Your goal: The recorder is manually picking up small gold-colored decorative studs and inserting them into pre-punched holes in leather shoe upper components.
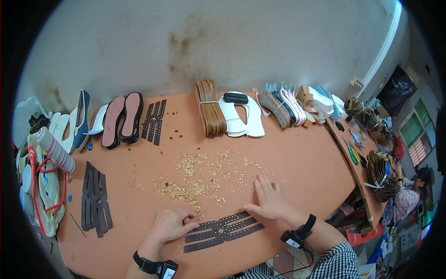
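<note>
A dark brown slotted shoe upper lies flat on the table in front of me, its strips dotted with small gold studs. My left hand is at its left end, fingers curled in and thumb tip close to the strip's edge; whatever the fingertips hold, if anything, is too small to make out. At the other end, my right hand rests with fingers stretched apart, the thumb by the upper right strip's tip. Just beyond both hands, loose gold studs are scattered in a wide patch.
Dark uppers lie at left, and a studded one farther back. Pink-topped soles, a banded brown stack, white cutouts and shoe parts line the wall. A striped cup stands left. Another person sits far right.
</note>
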`<state>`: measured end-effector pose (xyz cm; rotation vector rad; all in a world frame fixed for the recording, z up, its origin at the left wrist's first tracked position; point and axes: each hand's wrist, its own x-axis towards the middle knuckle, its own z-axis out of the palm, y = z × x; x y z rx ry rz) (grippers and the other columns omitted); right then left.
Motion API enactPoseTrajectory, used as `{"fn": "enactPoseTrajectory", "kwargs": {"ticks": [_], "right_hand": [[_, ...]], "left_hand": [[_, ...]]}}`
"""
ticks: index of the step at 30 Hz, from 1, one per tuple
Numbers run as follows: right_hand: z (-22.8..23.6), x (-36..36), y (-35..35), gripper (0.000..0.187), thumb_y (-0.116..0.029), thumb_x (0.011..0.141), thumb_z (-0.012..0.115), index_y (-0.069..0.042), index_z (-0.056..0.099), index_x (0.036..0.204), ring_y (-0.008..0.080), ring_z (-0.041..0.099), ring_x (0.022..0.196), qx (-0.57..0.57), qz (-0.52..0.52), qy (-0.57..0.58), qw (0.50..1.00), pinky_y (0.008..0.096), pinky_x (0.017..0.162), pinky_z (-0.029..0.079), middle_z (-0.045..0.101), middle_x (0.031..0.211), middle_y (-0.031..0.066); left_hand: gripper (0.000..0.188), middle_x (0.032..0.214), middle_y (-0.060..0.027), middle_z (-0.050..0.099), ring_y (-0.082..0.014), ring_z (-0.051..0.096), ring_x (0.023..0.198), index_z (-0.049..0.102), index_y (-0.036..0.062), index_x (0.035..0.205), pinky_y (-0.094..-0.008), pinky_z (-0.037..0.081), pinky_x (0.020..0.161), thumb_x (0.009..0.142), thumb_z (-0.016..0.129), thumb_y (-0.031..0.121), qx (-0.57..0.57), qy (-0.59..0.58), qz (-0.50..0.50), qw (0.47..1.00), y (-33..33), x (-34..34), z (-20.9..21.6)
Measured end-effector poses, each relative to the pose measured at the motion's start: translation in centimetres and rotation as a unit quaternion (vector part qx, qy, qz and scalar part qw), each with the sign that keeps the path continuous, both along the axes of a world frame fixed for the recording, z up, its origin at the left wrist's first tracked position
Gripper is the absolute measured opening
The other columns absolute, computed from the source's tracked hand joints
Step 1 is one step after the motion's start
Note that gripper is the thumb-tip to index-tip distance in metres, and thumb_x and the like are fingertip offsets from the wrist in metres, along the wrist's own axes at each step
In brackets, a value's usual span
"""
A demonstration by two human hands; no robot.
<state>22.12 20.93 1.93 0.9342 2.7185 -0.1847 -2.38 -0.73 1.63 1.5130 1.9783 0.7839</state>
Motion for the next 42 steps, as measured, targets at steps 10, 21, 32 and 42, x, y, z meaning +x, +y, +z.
{"fn": "enactPoseTrajectory", "kwargs": {"ticks": [10,21,32,42], "right_hand": [[-1.0,-3.6,4.2,0.008,-0.01,0.085,0.057,-0.005,0.062,0.09,0.0311,0.055,0.096,0.033,-0.035,0.286,0.957,0.0435,0.085,0.04,0.058,0.094,0.0112],[-1.5,-4.7,4.9,0.014,-0.01,0.087,0.049,-0.007,0.062,0.092,0.0267,0.055,0.1,0.099,0.031,0.169,0.98,0.0408,0.083,0.038,0.058,0.099,0.0109],[-1.5,-5.6,5.1,0.019,-0.011,0.086,0.044,0.001,0.057,0.09,0.0362,0.062,0.085,0.122,0.02,0.09,0.988,0.0491,0.081,0.043,0.062,0.094,0.0208],[-0.8,-5.4,5.6,0.021,-0.012,0.084,0.045,0.004,0.058,0.086,0.0415,0.061,0.083,0.097,0.005,0.087,0.991,0.0508,0.075,0.046,0.062,0.089,0.0238]], "left_hand": [[0.023,0.073,-0.0035,0.066,-0.0188,0.065,0.066,0.069,0.0117,0.094,-0.0318,0.051,0.06,0.076,0.072,0.026,0.015,-0.022,0.01,1.0,0.2,0.0,0.0],[0.021,0.074,-0.0056,0.066,-0.0194,0.065,0.065,0.069,0.0097,0.093,-0.032,0.051,0.06,0.076,0.071,0.023,0.03,-0.046,0.013,0.998,0.3,-0.1,-0.1],[0.027,0.08,-0.0083,0.065,-0.0233,0.065,0.071,0.065,0.0079,0.096,-0.0348,0.052,0.064,0.074,0.072,0.023,0.033,-0.021,-0.038,0.999,0.2,-0.4,-0.2],[0.026,0.082,-0.0071,0.066,-0.024,0.066,0.074,0.065,0.0085,0.095,-0.0352,0.052,0.064,0.075,0.07,0.025,0.04,-0.02,-0.032,0.998,0.4,-0.1,-0.2]]}}
